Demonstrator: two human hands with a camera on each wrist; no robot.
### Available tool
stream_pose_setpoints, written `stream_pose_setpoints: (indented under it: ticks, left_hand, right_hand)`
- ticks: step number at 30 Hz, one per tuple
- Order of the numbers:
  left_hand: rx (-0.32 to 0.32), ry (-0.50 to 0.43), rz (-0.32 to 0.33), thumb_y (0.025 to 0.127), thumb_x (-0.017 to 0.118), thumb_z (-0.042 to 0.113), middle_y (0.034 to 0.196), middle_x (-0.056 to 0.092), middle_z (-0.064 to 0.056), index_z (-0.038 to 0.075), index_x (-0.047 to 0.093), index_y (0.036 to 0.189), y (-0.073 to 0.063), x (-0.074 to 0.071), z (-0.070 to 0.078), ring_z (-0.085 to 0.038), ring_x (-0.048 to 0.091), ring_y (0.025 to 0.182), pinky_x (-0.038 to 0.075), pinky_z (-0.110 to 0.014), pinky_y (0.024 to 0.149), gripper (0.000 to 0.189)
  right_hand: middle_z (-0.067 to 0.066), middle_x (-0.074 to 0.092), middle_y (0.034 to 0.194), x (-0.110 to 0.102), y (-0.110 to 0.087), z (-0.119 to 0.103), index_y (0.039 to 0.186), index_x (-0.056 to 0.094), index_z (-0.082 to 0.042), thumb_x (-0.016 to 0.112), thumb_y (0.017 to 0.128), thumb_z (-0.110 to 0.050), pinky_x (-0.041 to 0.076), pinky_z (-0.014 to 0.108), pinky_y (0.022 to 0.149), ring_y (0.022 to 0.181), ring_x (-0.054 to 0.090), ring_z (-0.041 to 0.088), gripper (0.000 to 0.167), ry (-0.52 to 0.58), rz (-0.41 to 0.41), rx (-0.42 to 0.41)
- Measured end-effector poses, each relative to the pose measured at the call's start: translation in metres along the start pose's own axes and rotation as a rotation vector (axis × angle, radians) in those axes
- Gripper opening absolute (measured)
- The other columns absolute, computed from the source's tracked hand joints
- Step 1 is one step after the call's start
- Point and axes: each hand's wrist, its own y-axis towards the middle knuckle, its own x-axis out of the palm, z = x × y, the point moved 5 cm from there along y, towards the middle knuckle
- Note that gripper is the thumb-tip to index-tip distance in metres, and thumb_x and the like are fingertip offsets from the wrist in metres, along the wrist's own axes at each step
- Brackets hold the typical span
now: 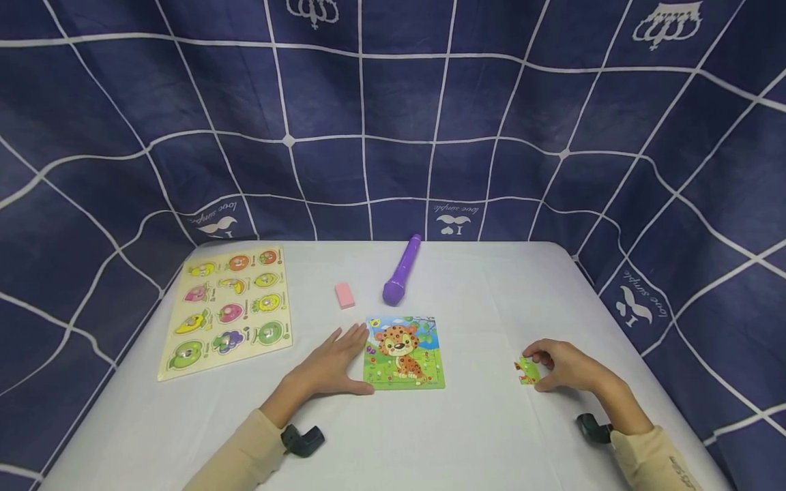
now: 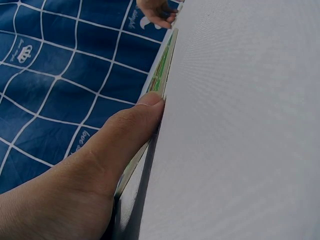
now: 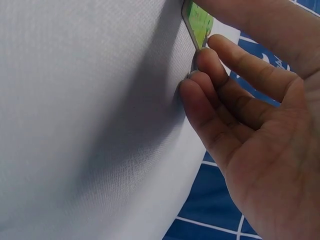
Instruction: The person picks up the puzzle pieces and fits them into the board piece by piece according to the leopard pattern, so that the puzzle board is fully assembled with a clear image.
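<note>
A square leopard puzzle [image 1: 402, 352] lies flat in the middle of the white table. My left hand [image 1: 331, 363] is spread at its left side, the thumb touching near the lower left corner and the fingertips by the upper left one. In the left wrist view, the left thumb [image 2: 125, 132] lies along the edge of the puzzle [image 2: 161, 72]. Well to the right, my right hand [image 1: 568, 366] pinches a small green puzzle piece [image 1: 528, 370] with red spots between thumb and fingers. Only part of that piece [image 3: 200, 22] shows in the right wrist view.
On the left lies a wooden fruit peg board [image 1: 245, 351]. Behind the leopard puzzle are a pink block [image 1: 344, 295] and a purple toy microphone [image 1: 402, 271]. A blue checked curtain [image 1: 393, 170] hangs along the back and sides of the table [image 1: 393, 443].
</note>
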Motion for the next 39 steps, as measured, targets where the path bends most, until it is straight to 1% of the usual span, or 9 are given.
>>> stream_pose_setpoints:
  ticks: [5,11,17,25,32,39]
  left_hand:
    - [-0.006,-0.005,-0.002,0.072,0.061,0.079,0.164,0.016,-0.008,0.005,0.021,0.155,0.000,0.000,0.000,-0.024,0.014,0.153,0.012,-0.047,0.126,0.118]
    - [-0.003,-0.005,0.001,0.071,0.061,0.079,0.164,0.016,-0.008,0.005,0.022,0.155,0.000,0.001,0.000,-0.024,0.015,0.153,0.012,-0.048,0.126,0.118]
    - [-0.011,-0.006,-0.001,0.071,0.061,0.079,0.164,0.017,-0.008,0.006,0.022,0.155,-0.001,0.000,0.001,-0.024,0.014,0.153,0.011,-0.047,0.126,0.118]
    - [-0.008,-0.015,-0.001,0.071,0.062,0.078,0.164,0.017,-0.009,0.005,0.023,0.154,-0.002,-0.001,0.002,-0.025,0.015,0.153,0.012,-0.048,0.126,0.118]
    - [-0.001,-0.006,0.001,0.072,0.061,0.078,0.164,0.017,-0.009,0.004,0.023,0.154,-0.001,0.001,0.001,-0.025,0.015,0.153,0.013,-0.047,0.126,0.117]
    - [0.003,-0.002,0.004,0.071,0.061,0.080,0.164,0.016,-0.010,0.005,0.021,0.155,0.001,0.001,-0.001,-0.026,0.016,0.152,0.012,-0.048,0.126,0.119]
  right_hand:
    - [-0.001,0.060,0.093,-0.001,0.001,0.001,0.110,0.066,-0.004,0.089,0.060,-0.010,0.048,0.020,0.068,0.084,0.051,0.011,0.055,0.000,-0.002,-0.007]
    - [-0.001,0.056,0.086,0.000,0.002,0.001,0.107,0.066,-0.004,0.088,0.060,-0.007,0.044,0.019,0.062,0.078,0.048,0.010,0.052,0.019,-0.013,0.000]
    - [-0.003,0.054,0.082,0.001,0.000,0.000,0.104,0.067,-0.006,0.089,0.059,-0.009,0.040,0.020,0.059,0.074,0.046,0.008,0.050,-0.015,0.019,-0.008]
    - [-0.005,0.057,0.081,0.001,0.000,0.001,0.103,0.070,-0.006,0.089,0.060,-0.017,0.043,0.018,0.059,0.073,0.047,0.007,0.048,-0.033,0.048,-0.018]
    - [-0.005,0.059,0.084,-0.001,-0.002,-0.008,0.106,0.071,-0.004,0.087,0.063,-0.020,0.044,0.018,0.061,0.075,0.048,0.006,0.048,-0.045,0.044,-0.042]
    - [-0.004,0.059,0.084,-0.002,-0.003,-0.017,0.107,0.070,-0.004,0.086,0.065,-0.020,0.044,0.018,0.062,0.075,0.048,0.006,0.048,-0.040,0.050,-0.059]
